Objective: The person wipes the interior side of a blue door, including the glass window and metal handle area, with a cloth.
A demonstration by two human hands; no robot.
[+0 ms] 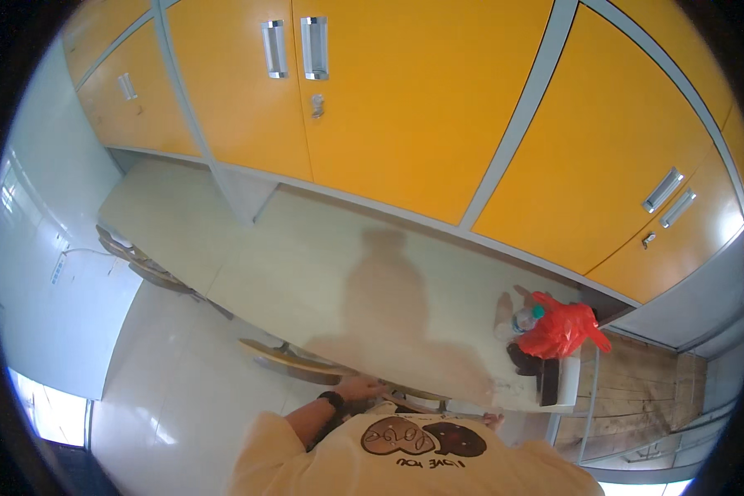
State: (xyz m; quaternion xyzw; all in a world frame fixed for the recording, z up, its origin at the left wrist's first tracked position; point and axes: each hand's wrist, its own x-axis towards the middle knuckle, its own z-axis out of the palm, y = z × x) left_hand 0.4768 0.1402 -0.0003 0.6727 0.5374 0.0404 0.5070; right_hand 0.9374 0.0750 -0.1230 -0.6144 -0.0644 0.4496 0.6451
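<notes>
Seating: tan curved wooden chair back (413, 392), at the edge of the long cream table (298, 273).
Left: your bare left hand (358, 387) beside it — grip cannot be told.
Right: your right hand (493, 420), mostly hidden — likewise.
Chair step: seemingly handling; shifting it calls for two firm hands.

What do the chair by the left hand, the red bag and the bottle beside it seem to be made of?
Chair by the left hand: probably smooth wood or laminate, judging by its tan, curved back. Bag: seemingly thin plastic film, glossy and crinkled. Bottle: likely smooth plastic, being clear with a green cap, though glass is possible.
</notes>
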